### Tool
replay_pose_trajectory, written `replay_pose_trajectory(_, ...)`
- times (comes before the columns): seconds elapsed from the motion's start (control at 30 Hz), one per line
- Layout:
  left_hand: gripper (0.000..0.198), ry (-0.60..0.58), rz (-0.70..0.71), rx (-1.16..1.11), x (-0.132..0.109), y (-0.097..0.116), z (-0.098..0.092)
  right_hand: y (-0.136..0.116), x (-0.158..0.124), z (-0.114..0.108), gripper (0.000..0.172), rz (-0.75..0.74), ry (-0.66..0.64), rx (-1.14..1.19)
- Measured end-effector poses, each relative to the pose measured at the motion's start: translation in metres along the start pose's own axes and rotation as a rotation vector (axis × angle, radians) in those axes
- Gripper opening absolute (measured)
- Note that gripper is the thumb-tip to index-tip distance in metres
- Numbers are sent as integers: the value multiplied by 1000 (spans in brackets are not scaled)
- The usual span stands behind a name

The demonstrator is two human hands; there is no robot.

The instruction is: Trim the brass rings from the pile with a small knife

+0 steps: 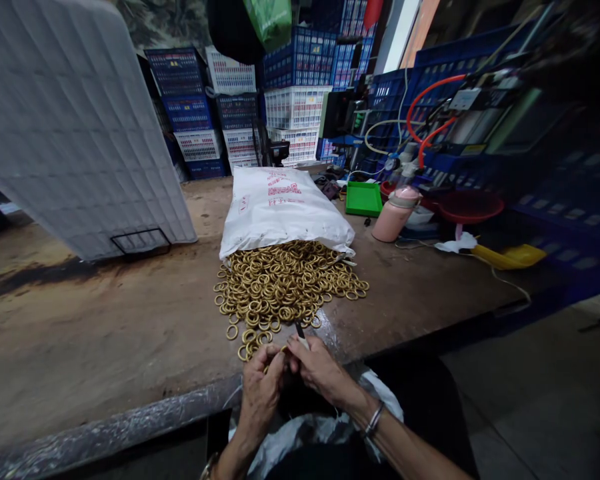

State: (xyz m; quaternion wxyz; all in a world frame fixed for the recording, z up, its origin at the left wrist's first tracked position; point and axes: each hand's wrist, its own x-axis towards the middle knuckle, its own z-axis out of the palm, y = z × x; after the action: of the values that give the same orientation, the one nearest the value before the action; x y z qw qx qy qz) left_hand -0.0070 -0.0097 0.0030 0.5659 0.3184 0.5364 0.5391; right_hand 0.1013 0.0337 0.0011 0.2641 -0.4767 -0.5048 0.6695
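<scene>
Your left hand [263, 381] pinches a brass-coloured ring [285, 349] at its fingertips; your right hand [321, 365], just beside it, grips a dark-tipped tool [300, 330]. Beyond both hands lies the ring pile [275, 287], at a white sack's [285, 210] mouth.

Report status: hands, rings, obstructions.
Left hand holding a ring, partly hidden; right hand gripping dark-tipped tool. Ring pile ahead; white sack covers its far side.

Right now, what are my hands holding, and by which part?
Left hand: a golden ring, mostly hidden, apparently by its edge. Right hand: a dark-tipped tool, by its pale end.
</scene>
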Motion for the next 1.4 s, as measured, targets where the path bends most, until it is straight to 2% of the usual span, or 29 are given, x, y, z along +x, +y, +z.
replay_pose_trajectory(0.2, 39, -60, -89, 41, -1, -3, -5, -5, 4, -4, 16, -240, 169, -365)
replay_pose_trajectory(0.3, 36, -113, -84, 22, 0, -6, -8, -9, 1, -3, 16, -270, 153, -425)
replay_pose_trajectory(0.43, 33, -124, -85, -24, -2, -7, -8, -8, 1, -3, 20, -259, 91, -358)
replay_pose_trajectory(0.5, 34, -117, -98, -26, -2, -7, -7, -5, 2, -4, 21, -268, 109, -368)
replay_pose_trajectory(0.6, 36, -100, -113, 5, -3, -6, -7, 0, 2, -7, 20, -315, 182, -523)
replay_pose_trajectory(0.73, 37, -65, -102, -50, -3, -4, -8, 7, -3, -7, 13, -375, 84, -738)
replay_pose_trajectory(0.8, 39, -52, -102, -92, -2, -3, -8, 9, -6, -6, 17, -402, 53, -812)
replay_pose_trajectory(0.9, 41, -37, -106, -118, -3, -3, -6, 9, -8, -5, 24, -413, 74, -915)
replay_pose_trajectory(1.13, 41, -15, -76, -78, -5, -1, -5, 5, -8, -4, 25, -404, 96, -1000)
replay_pose_trajectory(1.33, 40, -25, -5, 25, -5, -7, -11, 8, -5, -9, 20, -409, -21, -1010)
replay_pose_trajectory(1.4, 39, -35, -9, 48, -9, -8, -13, 13, -1, -13, 22, -412, -3, -1068)
